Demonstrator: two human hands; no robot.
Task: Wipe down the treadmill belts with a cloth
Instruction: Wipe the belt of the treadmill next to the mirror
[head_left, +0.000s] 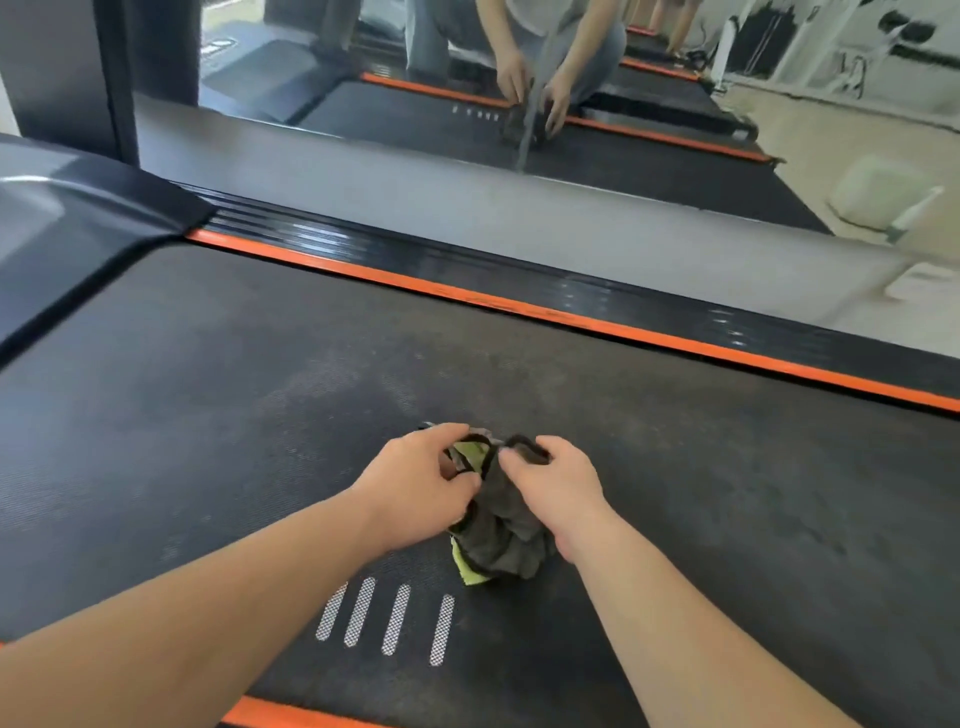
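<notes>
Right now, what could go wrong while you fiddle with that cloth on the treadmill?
1. The cloth is bunched up between the left hand and right hand, so it might wipe only a thin stripe and leave the grey dust on the belt.
2. Leaning on the belt could make it slide, if it rolls freely.
3. A loose corner might snag beside the orange strip.

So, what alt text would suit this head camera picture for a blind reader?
The left hand and right hand grip a crumpled grey-and-green cloth on a dark treadmill belt. A mirror ahead reflects the crouching person.
</notes>
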